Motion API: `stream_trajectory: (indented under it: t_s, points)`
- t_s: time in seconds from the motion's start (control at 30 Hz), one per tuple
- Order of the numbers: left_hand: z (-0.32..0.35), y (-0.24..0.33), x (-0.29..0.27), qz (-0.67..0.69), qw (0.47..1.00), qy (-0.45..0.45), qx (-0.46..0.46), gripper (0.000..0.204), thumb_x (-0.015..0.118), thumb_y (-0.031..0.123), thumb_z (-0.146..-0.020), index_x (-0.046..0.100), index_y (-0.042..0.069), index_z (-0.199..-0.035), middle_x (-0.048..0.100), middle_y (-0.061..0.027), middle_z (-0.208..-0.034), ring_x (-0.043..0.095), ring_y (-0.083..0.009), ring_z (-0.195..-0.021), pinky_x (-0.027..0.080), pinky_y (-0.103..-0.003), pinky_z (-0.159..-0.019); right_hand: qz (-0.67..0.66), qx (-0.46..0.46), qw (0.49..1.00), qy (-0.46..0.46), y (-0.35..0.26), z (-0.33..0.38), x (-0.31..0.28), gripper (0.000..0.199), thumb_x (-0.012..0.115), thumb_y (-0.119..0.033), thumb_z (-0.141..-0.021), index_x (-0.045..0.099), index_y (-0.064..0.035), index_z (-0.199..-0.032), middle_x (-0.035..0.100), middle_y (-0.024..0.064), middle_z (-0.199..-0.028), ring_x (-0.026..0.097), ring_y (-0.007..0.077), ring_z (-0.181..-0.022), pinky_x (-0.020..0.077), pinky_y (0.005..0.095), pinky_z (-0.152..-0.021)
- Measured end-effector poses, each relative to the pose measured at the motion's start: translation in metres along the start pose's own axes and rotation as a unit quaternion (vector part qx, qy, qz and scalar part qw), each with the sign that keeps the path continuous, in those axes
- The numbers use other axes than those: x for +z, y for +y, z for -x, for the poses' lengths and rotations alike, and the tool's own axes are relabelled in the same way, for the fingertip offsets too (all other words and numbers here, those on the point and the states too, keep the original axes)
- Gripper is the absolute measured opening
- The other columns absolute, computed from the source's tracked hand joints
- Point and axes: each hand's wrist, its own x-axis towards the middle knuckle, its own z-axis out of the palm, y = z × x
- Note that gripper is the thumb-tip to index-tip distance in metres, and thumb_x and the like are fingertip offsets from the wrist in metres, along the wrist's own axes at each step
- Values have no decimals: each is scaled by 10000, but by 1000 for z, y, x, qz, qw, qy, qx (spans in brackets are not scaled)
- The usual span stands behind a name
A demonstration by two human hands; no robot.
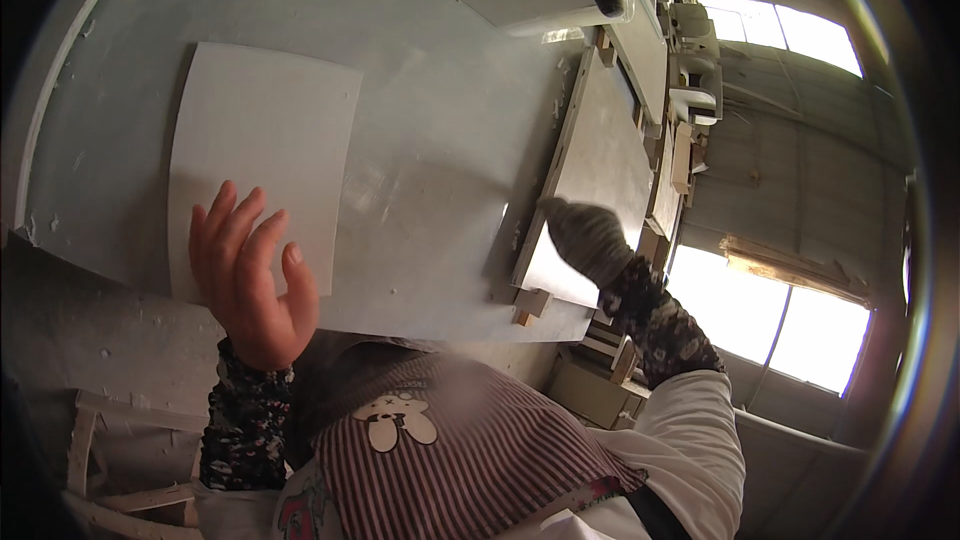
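our left hand (pixel 250 275) open, fingers spread over near edge of white panel (pixel 265 160) on grey table (pixel 440 190); right hand (pixel 585 235) gloved, grip unclear; we risk panel sliding off edge

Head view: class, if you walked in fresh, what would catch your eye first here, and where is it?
First, the bare left hand, fingers spread, raised at lower left before a pale rectangular sheet lying on the large grey panel. Next, the right hand in a dark knitted glove, resting at the edge of a framed board to the right. Bright windows glare at the far right.
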Motion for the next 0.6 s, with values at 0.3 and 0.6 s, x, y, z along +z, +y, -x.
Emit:
stream_trajectory:
  t_s: [0.3,0.6]
  points:
    - [4,-6,2,-12,1000,-8,2,261,577,79,-930,601,36,-1186,630,-151,-1259,556,-389,-1273,347,-595,-1123,-214,-50,976,10,-29,28,43,256,553,-117,-939,576,0,-1165,614,92,-645,610,254,-516,449,396,-436]
    - [0,-5,6,-7,1000,-8,-2,253,583,85,-937,607,44,-1185,636,-138,-1250,559,-380,-1272,348,-582,-1128,-100,-2,991,94,-12,18,41,150,553,-121,-926,602,-47,-1047,639,40,-675,663,206,-602,517,357,-480]
